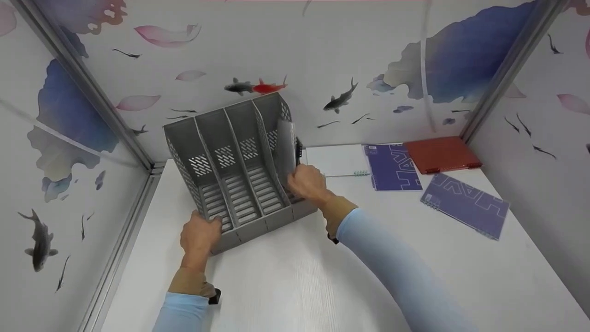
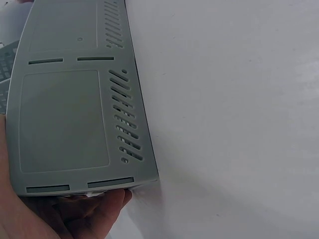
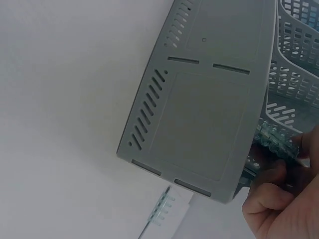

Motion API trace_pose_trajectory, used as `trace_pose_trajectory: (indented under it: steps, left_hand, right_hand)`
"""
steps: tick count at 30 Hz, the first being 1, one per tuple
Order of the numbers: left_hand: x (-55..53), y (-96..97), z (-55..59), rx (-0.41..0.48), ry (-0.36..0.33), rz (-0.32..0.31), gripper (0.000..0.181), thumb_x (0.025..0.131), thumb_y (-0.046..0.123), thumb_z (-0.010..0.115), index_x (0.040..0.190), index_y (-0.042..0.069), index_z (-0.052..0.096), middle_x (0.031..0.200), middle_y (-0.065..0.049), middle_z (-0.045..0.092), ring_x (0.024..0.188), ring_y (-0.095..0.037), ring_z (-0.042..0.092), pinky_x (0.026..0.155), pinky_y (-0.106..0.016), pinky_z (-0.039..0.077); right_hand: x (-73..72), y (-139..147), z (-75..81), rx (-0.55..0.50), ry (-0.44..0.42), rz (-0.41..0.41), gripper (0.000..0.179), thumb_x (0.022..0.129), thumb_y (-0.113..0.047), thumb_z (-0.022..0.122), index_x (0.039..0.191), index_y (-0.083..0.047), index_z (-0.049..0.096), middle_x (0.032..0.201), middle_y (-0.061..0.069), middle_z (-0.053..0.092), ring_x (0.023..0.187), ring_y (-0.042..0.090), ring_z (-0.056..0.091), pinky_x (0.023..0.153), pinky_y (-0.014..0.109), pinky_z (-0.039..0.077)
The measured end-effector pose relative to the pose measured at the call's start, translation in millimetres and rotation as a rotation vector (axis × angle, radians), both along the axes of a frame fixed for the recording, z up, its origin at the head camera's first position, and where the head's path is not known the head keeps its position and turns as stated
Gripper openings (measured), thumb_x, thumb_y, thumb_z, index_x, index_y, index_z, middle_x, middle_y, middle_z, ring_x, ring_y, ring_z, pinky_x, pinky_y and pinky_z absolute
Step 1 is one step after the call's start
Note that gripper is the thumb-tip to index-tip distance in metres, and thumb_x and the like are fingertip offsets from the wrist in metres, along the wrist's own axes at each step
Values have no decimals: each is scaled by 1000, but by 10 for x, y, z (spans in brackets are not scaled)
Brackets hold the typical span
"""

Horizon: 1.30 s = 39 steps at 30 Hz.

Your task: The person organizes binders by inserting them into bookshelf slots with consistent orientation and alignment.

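Observation:
A grey file organizer [image 1: 251,229] with several upright compartments stands at an angle on the left part of the table. My left hand [image 1: 199,235] grips its front left corner; in the left wrist view, the fingers [image 2: 107,211] curl round the side of the grey front panel [image 2: 65,122]. My right hand [image 1: 309,184] holds a spiral notebook [image 1: 286,145] upright in the rightmost compartment. In the right wrist view, thumb and fingers pinch it near its coil binding [image 3: 274,139]; its lower part is hidden by the organizer's front panel [image 3: 199,124].
Right of the organizer lie a white spiral notebook [image 1: 339,159], a purple notebook [image 1: 392,168] and a red-brown notebook [image 1: 442,154]. A second purple notebook [image 1: 465,205] lies nearer the right edge of the white table [image 1: 286,286]. Patterned walls [image 1: 299,46] enclose the back and sides.

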<state>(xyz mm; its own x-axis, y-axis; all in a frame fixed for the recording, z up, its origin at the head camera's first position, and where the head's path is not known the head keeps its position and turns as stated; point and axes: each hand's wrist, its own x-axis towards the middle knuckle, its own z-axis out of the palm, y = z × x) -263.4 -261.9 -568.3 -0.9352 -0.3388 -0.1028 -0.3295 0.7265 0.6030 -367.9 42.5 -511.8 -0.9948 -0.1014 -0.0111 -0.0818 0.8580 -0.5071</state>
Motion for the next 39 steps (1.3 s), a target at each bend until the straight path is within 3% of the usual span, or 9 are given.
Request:
trace_pose_trajectory:
  steps: [6, 12, 16, 23, 27, 31, 35, 39]
  left_hand:
    - [1, -16, 25, -12, -8, 4, 74, 106, 41, 59, 155, -14, 50, 133, -38, 74, 117, -53, 77, 91, -60, 62]
    - [-4, -6, 33, -11, -18, 4, 74, 106, 42, 60, 155, -13, 50, 134, -38, 73, 118, -53, 77, 92, -61, 62]
    - [-1, -4, 35, -11, -27, -1, 77, 106, 42, 59, 157, -13, 48, 137, -39, 72, 120, -55, 76, 94, -62, 62]
    - [-3, -13, 37, -12, -31, -13, 80, 106, 42, 59, 159, -16, 44, 137, -41, 71, 117, -55, 77, 89, -60, 63]
    - [-9, -15, 25, -8, -16, -7, 80, 106, 42, 59, 158, -17, 45, 137, -41, 71, 116, -55, 77, 88, -60, 63]
    - [-11, -5, 9, -7, -29, -6, 80, 106, 43, 59, 159, -15, 46, 141, -40, 69, 122, -55, 75, 95, -61, 62]
    - [-8, -12, 6, -10, -36, -3, 81, 106, 43, 60, 161, -14, 43, 145, -41, 67, 126, -57, 73, 97, -63, 61]
    - [-12, -16, 2, -11, -38, 1, 81, 106, 43, 60, 162, -13, 43, 144, -41, 67, 127, -57, 73, 97, -63, 61]
  right_hand:
    - [-11, 26, -26, -23, -42, -29, 23, 106, -19, 56, 92, -8, 70, 87, 3, 63, 77, 20, 55, 66, 37, 45]
    - [7, -8, -15, -85, -73, -57, 29, 109, -15, 54, 113, 3, 77, 94, 7, 66, 79, 20, 56, 66, 35, 46]
    - [6, -30, -9, -86, -79, -62, 31, 113, -17, 52, 109, 1, 77, 91, 5, 64, 77, 19, 57, 63, 33, 45]
    - [22, -35, -40, -130, -34, -56, 36, 116, -22, 52, 84, -11, 65, 77, 0, 56, 68, 17, 55, 57, 31, 43]
    - [40, -50, -72, -135, -30, -54, 37, 117, -23, 53, 93, -4, 74, 80, 2, 60, 71, 17, 56, 60, 31, 45]
    - [45, -48, -87, -149, -96, -57, 32, 117, -18, 53, 108, 0, 77, 87, 3, 62, 75, 16, 59, 62, 28, 46]
    - [13, -44, -72, -194, -153, -52, 29, 114, -13, 51, 109, 1, 75, 86, 5, 64, 69, 15, 64, 56, 24, 50]
    - [-21, -49, -70, -124, -170, -23, 24, 110, -12, 52, 106, -1, 73, 86, 4, 62, 69, 16, 61, 56, 26, 46]
